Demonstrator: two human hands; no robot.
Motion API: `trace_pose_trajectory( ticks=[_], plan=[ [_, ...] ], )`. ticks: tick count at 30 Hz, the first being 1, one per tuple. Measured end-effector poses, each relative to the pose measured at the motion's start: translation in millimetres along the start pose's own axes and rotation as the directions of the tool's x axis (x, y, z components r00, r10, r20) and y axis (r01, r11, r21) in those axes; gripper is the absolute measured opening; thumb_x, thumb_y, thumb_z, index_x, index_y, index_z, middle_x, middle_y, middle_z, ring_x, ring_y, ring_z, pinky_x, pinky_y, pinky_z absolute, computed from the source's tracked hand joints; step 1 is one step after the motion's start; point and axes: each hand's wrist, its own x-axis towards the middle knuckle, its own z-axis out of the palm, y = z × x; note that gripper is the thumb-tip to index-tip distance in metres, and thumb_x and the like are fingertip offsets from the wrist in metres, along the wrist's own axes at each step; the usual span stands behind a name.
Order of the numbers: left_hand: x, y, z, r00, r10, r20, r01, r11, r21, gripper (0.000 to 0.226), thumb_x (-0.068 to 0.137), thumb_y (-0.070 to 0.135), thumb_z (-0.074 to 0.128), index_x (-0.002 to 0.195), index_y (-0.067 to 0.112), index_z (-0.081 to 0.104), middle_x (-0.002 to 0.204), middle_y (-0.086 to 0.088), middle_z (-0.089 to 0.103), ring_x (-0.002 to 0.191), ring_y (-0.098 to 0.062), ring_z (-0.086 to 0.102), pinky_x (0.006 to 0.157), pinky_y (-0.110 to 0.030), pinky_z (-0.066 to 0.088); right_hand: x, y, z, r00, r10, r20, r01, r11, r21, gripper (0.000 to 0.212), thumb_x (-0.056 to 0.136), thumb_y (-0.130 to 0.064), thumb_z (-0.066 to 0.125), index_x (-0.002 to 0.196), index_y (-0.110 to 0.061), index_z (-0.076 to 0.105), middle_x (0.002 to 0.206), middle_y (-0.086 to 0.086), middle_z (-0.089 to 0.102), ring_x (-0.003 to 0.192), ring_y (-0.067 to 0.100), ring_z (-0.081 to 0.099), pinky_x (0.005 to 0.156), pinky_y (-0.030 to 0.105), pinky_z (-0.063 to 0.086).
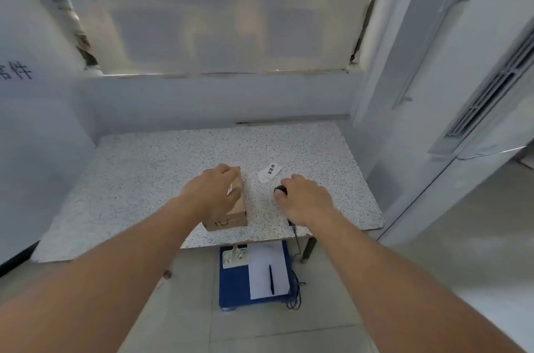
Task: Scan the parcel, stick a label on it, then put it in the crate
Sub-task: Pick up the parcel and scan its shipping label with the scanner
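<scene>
The parcel point(231, 202) lies near the front edge of the bench point(144, 179), its long axis running near to far. The left hand point(212, 193) rests on top of it, fingers curled over its far end and thumb down its right side, so that grip is closed on the parcel. Just to the right, apart from the parcel, the right hand point(303, 199) closes over a black scanner point(281, 189) on the bench; its cable point(297, 240) drops off the front edge. So the scanner must turn leftward to read the parcel's printed face, which I judge to be the step in hand. The label point(270, 172) lies just beyond the right hand, untouched. The bench is speckled stone, otherwise bare, boxed in by pale walls and a frosted window. On the floor below sits a blue scale point(231, 289) with paper point(260, 269) and a pen point(271, 279). No crate is in view.
</scene>
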Motion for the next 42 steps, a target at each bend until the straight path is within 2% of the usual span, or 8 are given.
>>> trace_pose_trajectory(
  ticks=[3, 16, 22, 27, 32, 36, 39, 42],
  plan=[
    [24, -11, 21, 0.997, -0.065, 0.036, 0.066, 0.997, -0.031, 0.051, 0.104, 0.044, 0.041, 0.148, 0.019, 0.046, 0.159, -0.002, 0.037, 0.139, -0.027, 0.042, 0.105, -0.047, 0.046, 23, 16, 21, 0.999, -0.008, 0.034, 0.008, 1.000, -0.017, 0.048, 0.110, -0.047, 0.033, 0.143, -0.021, 0.056, 0.138, 0.004, 0.054, 0.121, 0.029, 0.058, 0.096, 0.044, 0.047],
    [99, -87, 136, 0.978, -0.182, 0.099, 0.185, 0.983, -0.019, 0.057, 0.101, 0.047, 0.045, 0.152, 0.023, 0.039, 0.162, -0.003, 0.027, 0.131, -0.030, 0.049, 0.092, -0.045, 0.052, 125, 58, 126, 0.993, 0.093, 0.078, -0.095, 0.995, 0.025, 0.045, 0.108, -0.046, 0.038, 0.140, -0.022, 0.058, 0.134, 0.008, 0.055, 0.113, 0.030, 0.062, 0.091, 0.044, 0.054],
    [104, -112, 183, 0.966, -0.232, 0.115, 0.236, 0.971, -0.025, 0.060, 0.099, 0.049, 0.049, 0.151, 0.022, 0.039, 0.163, -0.012, 0.021, 0.141, -0.034, 0.035, 0.105, -0.050, 0.045, 146, 66, 179, 0.987, 0.148, 0.066, -0.151, 0.988, 0.038, 0.042, 0.108, -0.043, 0.041, 0.140, -0.021, 0.057, 0.143, 0.009, 0.049, 0.113, 0.029, 0.059, 0.086, 0.039, 0.051],
    [105, -121, 204, 0.959, -0.268, 0.092, 0.277, 0.954, -0.114, 0.060, 0.094, 0.053, 0.057, 0.145, 0.024, 0.044, 0.151, -0.013, 0.025, 0.131, -0.034, 0.040, 0.104, -0.048, 0.046, 153, 72, 208, 0.981, 0.178, 0.076, -0.187, 0.972, 0.139, 0.046, 0.107, -0.038, 0.047, 0.150, -0.021, 0.049, 0.148, 0.012, 0.044, 0.121, 0.031, 0.056, 0.096, 0.044, 0.051],
    [111, -122, 214, 0.901, -0.412, 0.138, 0.429, 0.792, -0.435, 0.079, 0.086, 0.054, 0.072, 0.154, 0.040, 0.034, 0.147, -0.017, 0.032, 0.117, -0.035, 0.052, 0.095, -0.043, 0.050, 162, 73, 224, 0.974, 0.220, 0.051, -0.226, 0.954, 0.197, 0.036, 0.106, -0.026, 0.055, 0.141, -0.016, 0.055, 0.135, 0.014, 0.048, 0.100, 0.026, 0.061, 0.090, 0.043, 0.055],
    [115, -121, 217, 0.875, -0.460, 0.150, 0.455, 0.679, -0.576, 0.104, 0.076, 0.049, 0.084, 0.158, 0.044, 0.019, 0.145, -0.017, 0.043, 0.119, -0.036, 0.054, 0.097, -0.049, 0.053, 163, 71, 231, 0.965, 0.261, -0.036, -0.246, 0.942, 0.227, 0.024, 0.102, -0.005, 0.056, 0.123, -0.016, 0.059, 0.124, 0.015, 0.051, 0.079, 0.020, 0.054, 0.072, 0.034, 0.050],
    [120, -119, 219, 0.864, -0.492, 0.106, 0.432, 0.619, -0.656, 0.118, 0.061, 0.037, 0.096, 0.154, 0.040, 0.023, 0.138, -0.011, 0.048, 0.123, -0.035, 0.054, 0.099, -0.056, 0.052, 164, 66, 231, 0.952, 0.294, -0.086, -0.262, 0.927, 0.269, 0.038, 0.097, 0.002, 0.059, 0.131, -0.011, 0.047, 0.111, 0.013, 0.049, 0.075, 0.017, 0.050, 0.062, 0.031, 0.044],
    [127, -110, 217, 0.799, -0.586, 0.134, 0.522, 0.564, -0.641, 0.135, 0.050, 0.037, 0.102, 0.157, 0.022, 0.020, 0.140, -0.013, 0.041, 0.122, -0.035, 0.053, 0.100, -0.053, 0.051, 165, 61, 228, 0.935, 0.343, -0.087, -0.289, 0.883, 0.369, 0.057, 0.092, 0.001, 0.069, 0.137, -0.010, 0.036, 0.114, 0.018, 0.054, 0.084, 0.025, 0.058, 0.065, 0.034, 0.049]
  ],
)
